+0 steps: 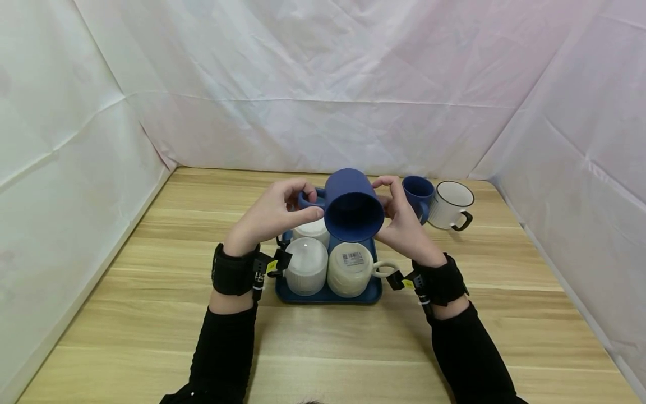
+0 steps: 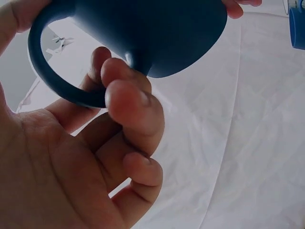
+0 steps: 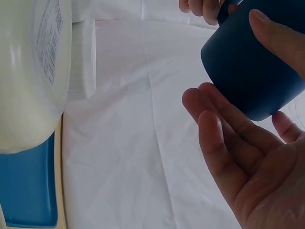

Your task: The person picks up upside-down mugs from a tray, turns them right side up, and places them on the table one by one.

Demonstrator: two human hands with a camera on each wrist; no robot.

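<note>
My left hand [image 1: 275, 216] grips the loop handle of a dark blue matte ceramic mug [image 1: 351, 205] — fingers curled through and around the handle, thumb laid along the mug's wall. My right hand [image 1: 401, 221] steadies the same mug from the other side, fingers fairly straight against its body and thumb over its top edge; in the right wrist view the palm lies open under the mug's wall [image 3: 252, 67]. The mug hangs in the air between both hands, tipped on its side with its open mouth facing back toward me and its handle [image 2: 57, 81] toward my left hand.

Directly below my hands sits a dark blue rectangular tray [image 1: 328, 294] holding mugs turned upside down: a white ribbed mug [image 1: 305, 266] under my left wrist, a cream glazed mug with a barcode sticker on its base [image 1: 350, 269] under my right hand, its handle pointing toward my right wrist, and another white mug [image 1: 313, 230] behind them, partly hidden by the blue mug I hold.

Beyond my right hand, off the tray, stand two upright mugs just beside each other — a smaller dark blue mug [image 1: 420, 193] and a white enamel-style mug with a dark rim and dark handle [image 1: 451, 205]. Everything rests on a light wooden tabletop [image 1: 151, 314], ringed by white cloth walls [image 1: 323, 84].
</note>
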